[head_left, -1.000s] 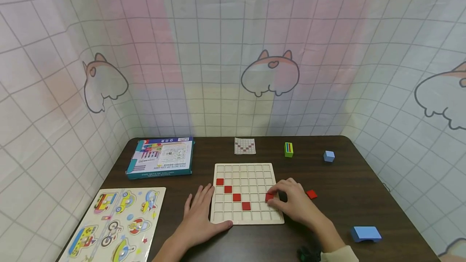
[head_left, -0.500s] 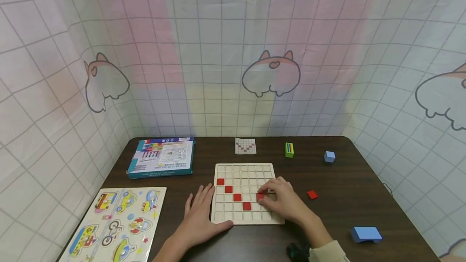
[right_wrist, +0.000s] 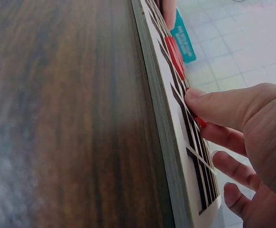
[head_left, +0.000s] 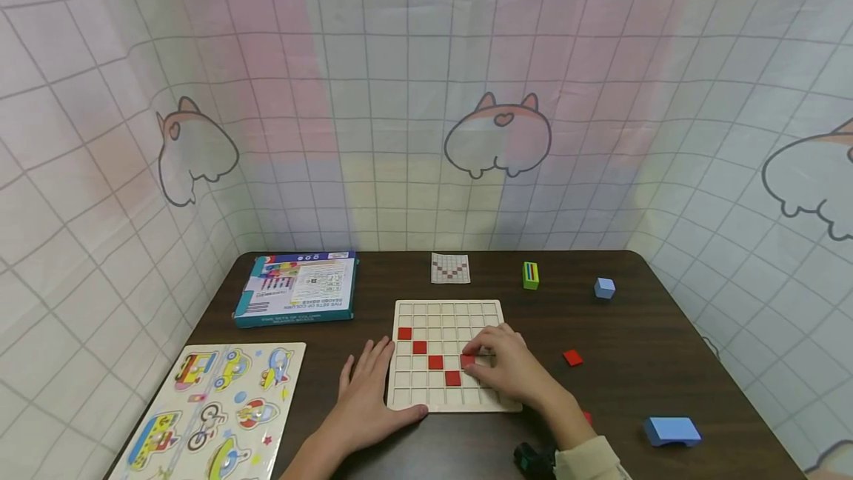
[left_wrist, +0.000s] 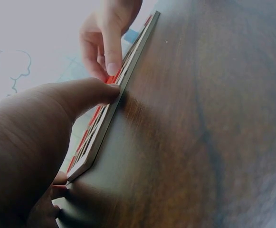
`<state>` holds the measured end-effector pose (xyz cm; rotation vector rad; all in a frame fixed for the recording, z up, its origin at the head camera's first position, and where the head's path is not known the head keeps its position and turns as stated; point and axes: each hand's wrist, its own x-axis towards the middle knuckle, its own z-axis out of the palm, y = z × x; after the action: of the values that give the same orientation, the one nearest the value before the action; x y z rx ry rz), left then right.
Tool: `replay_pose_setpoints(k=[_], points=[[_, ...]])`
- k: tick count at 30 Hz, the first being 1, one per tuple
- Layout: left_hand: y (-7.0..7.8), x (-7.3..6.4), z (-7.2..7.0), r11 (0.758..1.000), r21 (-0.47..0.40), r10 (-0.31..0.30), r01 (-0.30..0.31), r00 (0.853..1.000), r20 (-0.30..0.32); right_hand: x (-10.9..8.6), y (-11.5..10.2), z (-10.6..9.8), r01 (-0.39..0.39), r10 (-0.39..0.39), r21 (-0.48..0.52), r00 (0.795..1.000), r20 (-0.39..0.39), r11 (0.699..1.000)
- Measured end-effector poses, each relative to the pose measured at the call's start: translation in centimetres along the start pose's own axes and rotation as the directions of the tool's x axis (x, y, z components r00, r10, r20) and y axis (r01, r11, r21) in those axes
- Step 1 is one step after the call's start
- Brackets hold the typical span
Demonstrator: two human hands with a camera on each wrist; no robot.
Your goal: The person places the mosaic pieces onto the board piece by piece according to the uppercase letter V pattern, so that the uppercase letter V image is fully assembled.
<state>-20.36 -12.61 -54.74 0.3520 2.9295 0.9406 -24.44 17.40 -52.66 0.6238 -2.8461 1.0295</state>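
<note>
A pale wooden grid board (head_left: 413,397) lies on the dark table. Several red square tiles sit in its cells, stepping down rightward from the left side to one tile (head_left: 452,378) near the bottom. My right hand (head_left: 512,369) pinches another red square tile (head_left: 468,361) between thumb and forefinger, at the board, up and right of that lowest tile. In the right wrist view the thumb (right_wrist: 218,105) partly covers the pinched tile. My left hand (head_left: 365,397) lies with extended fingers along the board's left edge. Its thumb (left_wrist: 92,92) touches the near edge.
A loose red tile (head_left: 572,358) lies right of the board; another (head_left: 587,417) shows behind my right wrist. Blue blocks (head_left: 671,431) and a green striped block (head_left: 529,275) stand farther right. A small pattern card (head_left: 450,278), flat box (head_left: 293,315) and picture puzzle (head_left: 286,369) are around.
My right hand has moved left over the board with the red tile, from near the right edge to about the middle. The left hand stays in place at the board's edge.
</note>
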Motion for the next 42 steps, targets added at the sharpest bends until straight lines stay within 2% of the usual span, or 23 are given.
replay_pose_setpoints(k=[10, 24, 36, 42], points=[[0.1, -0.1, -0.1, 1.0, 0.006, 0.002, -0.002, 1.0, -0.001, -0.1, 0.1, -0.2, -0.032, 0.031, 0.019, 0.999, 0.028, 0.999], [-0.2, 0.0, 0.2, 1.0, 0.006, -0.005, 0.005, 1.0, -0.005, -0.8, 0.6, -0.5, -0.026, 0.026, 0.016, 1.0, 0.007, 1.0], [-0.3, 0.2, 0.4, 1.0, 0.007, 0.002, -0.002, 1.0, -0.012, -2.7, 1.2, -1.5, -0.001, 0.001, -0.02, 1.0, -0.021, 1.0], [-0.3, 0.1, 0.3, 1.0, 0.003, 0.002, -0.002, 1.0, -0.016, -3.9, 1.4, -2.0, -0.035, 0.035, -0.036, 0.999, -0.02, 0.999]])
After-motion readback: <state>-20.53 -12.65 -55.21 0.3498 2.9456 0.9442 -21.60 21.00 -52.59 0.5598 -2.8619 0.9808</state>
